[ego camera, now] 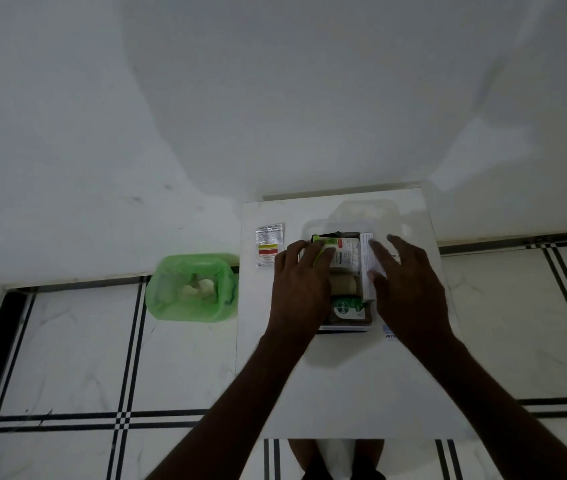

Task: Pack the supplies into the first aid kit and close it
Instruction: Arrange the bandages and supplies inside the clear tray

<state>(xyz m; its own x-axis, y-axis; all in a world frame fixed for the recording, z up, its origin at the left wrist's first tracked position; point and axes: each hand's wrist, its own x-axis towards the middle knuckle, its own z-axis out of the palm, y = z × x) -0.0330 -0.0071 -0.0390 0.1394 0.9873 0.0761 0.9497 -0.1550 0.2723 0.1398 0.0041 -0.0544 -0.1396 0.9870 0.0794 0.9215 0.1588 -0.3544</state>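
The first aid kit lies open on a small white table, its clear lid folded back. Inside it I see a white pack with cotton buds, a tan bandage roll, a green Dettol item and a white box along the right side. My left hand rests on the kit's left side, fingers on a lime-green box. My right hand hovers over the kit's right edge with fingers spread, touching the white box. A sachet lies on the table left of the kit.
A bin lined with a green bag stands on the tiled floor left of the table. A printed packet peeks out under my right wrist. A white wall runs behind the table.
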